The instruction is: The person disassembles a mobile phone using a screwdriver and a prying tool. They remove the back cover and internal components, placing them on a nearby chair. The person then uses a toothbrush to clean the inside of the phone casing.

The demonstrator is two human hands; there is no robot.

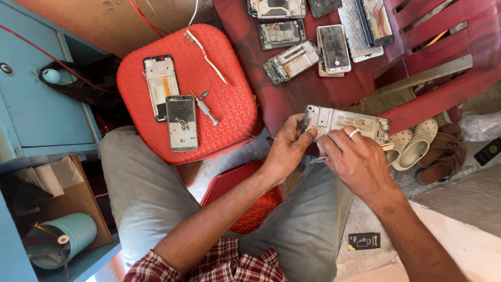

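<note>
Two bare hands share one opened phone frame of pale metal (347,123), held in the air above the lap, right of the red plastic stool (229,99). The left hand (286,149) pinches the frame's left end, fingers closed on it; the right hand (355,159) lies over its near edge, fingers curled, with a thin tool seemingly beneath. Working well here likely means a steady left-hand pinch and light right-hand pressure, so the thin frame does not bend.
</note>
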